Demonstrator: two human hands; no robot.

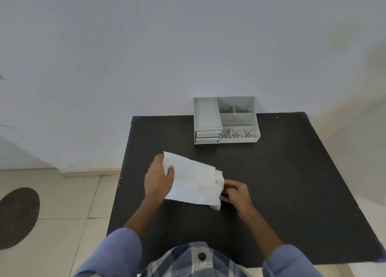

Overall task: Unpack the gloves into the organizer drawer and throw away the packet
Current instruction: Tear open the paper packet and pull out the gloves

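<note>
Between my two hands the white glove packet [193,182] hangs above the table [282,182]. My left hand [158,177] clamps its far edge; my right hand [235,193] pinches the torn end. It looks light and limp.

white packet [192,182] held, grey organizer [226,120] behind
</note>
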